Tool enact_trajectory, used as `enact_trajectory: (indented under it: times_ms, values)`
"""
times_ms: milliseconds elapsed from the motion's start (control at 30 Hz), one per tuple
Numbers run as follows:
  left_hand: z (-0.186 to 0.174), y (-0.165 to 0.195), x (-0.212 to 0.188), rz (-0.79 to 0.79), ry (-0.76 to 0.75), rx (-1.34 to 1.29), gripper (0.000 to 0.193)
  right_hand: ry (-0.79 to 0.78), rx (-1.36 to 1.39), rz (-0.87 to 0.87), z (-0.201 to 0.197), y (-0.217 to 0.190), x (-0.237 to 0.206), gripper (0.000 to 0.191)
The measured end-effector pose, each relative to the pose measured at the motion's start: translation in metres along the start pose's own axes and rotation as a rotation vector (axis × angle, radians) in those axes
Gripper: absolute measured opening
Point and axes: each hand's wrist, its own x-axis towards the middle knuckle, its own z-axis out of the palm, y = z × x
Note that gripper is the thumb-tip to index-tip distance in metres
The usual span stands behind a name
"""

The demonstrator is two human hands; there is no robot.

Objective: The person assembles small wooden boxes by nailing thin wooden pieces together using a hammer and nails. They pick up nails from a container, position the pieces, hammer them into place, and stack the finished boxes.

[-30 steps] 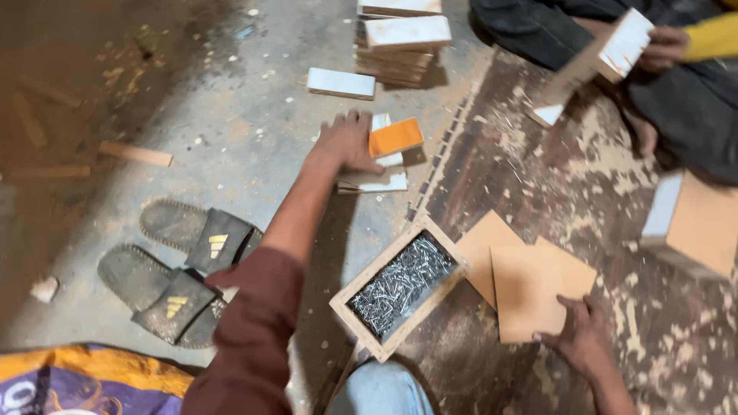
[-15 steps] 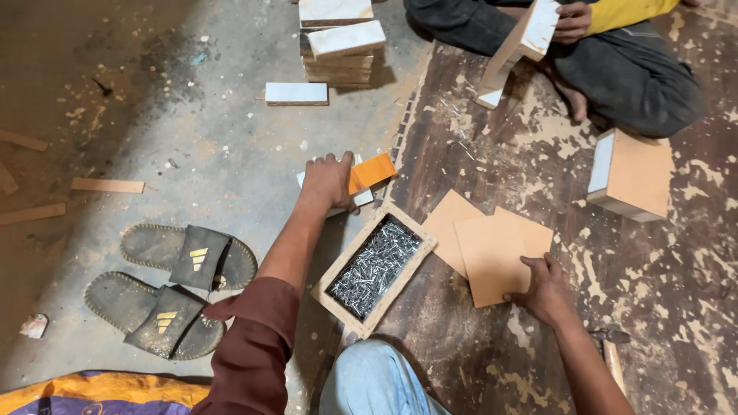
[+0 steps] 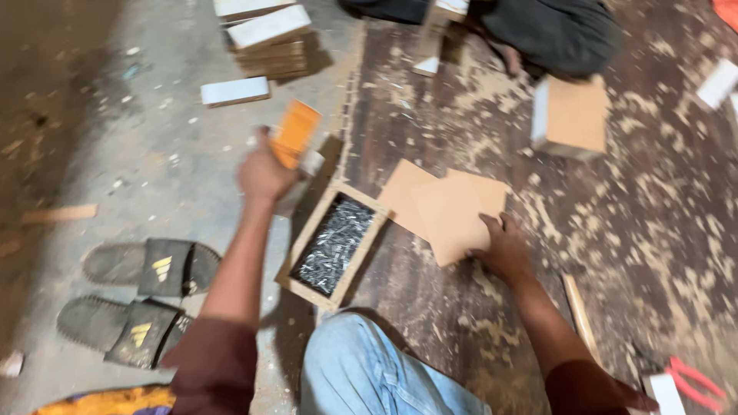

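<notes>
My left hand point(image 3: 264, 175) is shut on a thin orange-faced wooden piece point(image 3: 295, 132), lifted above the floor left of the dark work board. My right hand point(image 3: 501, 247) rests flat on the edge of two overlapping tan square panels point(image 3: 446, 204) lying on the sawdust-covered board. Between my arms sits a shallow wooden box point(image 3: 332, 244) full of small dark nails. My knee in blue jeans point(image 3: 369, 369) is at the bottom centre.
A stack of white-topped wooden pieces point(image 3: 265, 34) and one loose piece point(image 3: 234, 91) lie at the back. Another person in dark trousers point(image 3: 538, 31) sits opposite beside a tan box point(image 3: 570, 115). Two sandals point(image 3: 146, 292) lie left. Red-handled pliers point(image 3: 696, 378) and a wooden stick point(image 3: 580, 315) lie right.
My left hand has picked the orange-faced piece off the floor and raised it. My right hand stays on the tan panels. The view has shifted closer.
</notes>
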Motion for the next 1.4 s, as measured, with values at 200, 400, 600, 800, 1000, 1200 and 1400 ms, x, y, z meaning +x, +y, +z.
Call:
enact_trajectory:
  times_ms: [200, 400, 600, 800, 1000, 1200, 1400]
  values:
    - [0.018, 0.093, -0.103, 0.199, -0.188, -0.99, 0.094, 0.143, 1.04, 0.186, -0.006, 0.017, -0.057, 0.076]
    - [0.204, 0.276, -0.307, 0.009, -0.681, -1.242, 0.072, -0.047, 1.294, 0.304, -0.032, 0.085, -0.169, 0.064]
    - [0.276, 0.383, -0.424, 0.001, -0.901, -1.079, 0.081, 0.118, 1.052, 1.007, -0.147, 0.244, -0.246, 0.067]
    - [0.319, 0.446, -0.505, 0.0, -0.797, -0.843, 0.067, 0.106, 0.454, 0.657, -0.174, 0.363, -0.249, 0.083]
    - [0.343, 0.473, -0.529, 0.2, -0.6, -0.803, 0.091, 0.329, -0.013, 0.638, -0.158, 0.376, -0.241, 0.08]
    - [0.325, 0.473, -0.514, 0.324, -0.53, -0.638, 0.077, 0.172, 0.113, 0.563, -0.162, 0.337, -0.235, 0.073]
    - [0.3, 0.4, -0.438, 0.376, -0.643, -0.748, 0.068, 0.341, 0.19, 0.405, -0.179, 0.284, -0.229, 0.065]
